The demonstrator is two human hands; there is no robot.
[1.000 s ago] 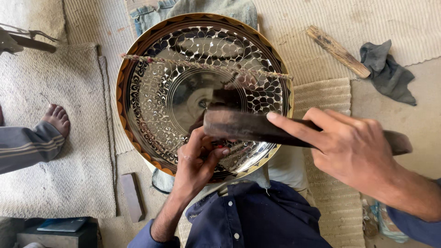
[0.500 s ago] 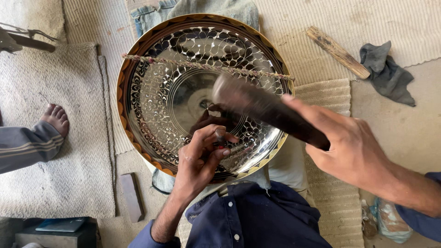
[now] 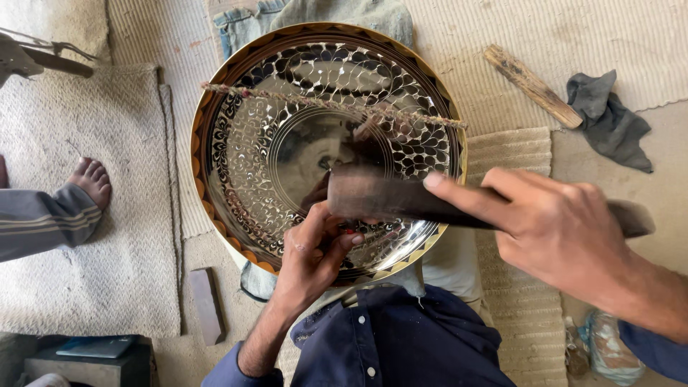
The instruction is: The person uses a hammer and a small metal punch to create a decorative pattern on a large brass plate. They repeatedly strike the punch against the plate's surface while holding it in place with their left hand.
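A large round metal tray [image 3: 287, 154] with a patterned, mirror-bright face and a brass-coloured rim rests on the lap of a person in a dark blue shirt [image 3: 401, 344], seated over woven mats [image 3: 93, 236] on the floor. The right hand [image 3: 566, 229] is clamped on a dark wooden mallet [image 3: 387, 197], its blunt head lying over the tray's lower half. The left hand [image 3: 312, 254] is pinched shut on a small tool at the tray's near edge; the tool itself is mostly hidden. A frayed cord [image 3: 322, 104] stretches across the tray. Nearby lie a wooden stick [image 3: 534, 86], a grey rag [image 3: 609, 122] and another person's bare foot [image 3: 89, 179].
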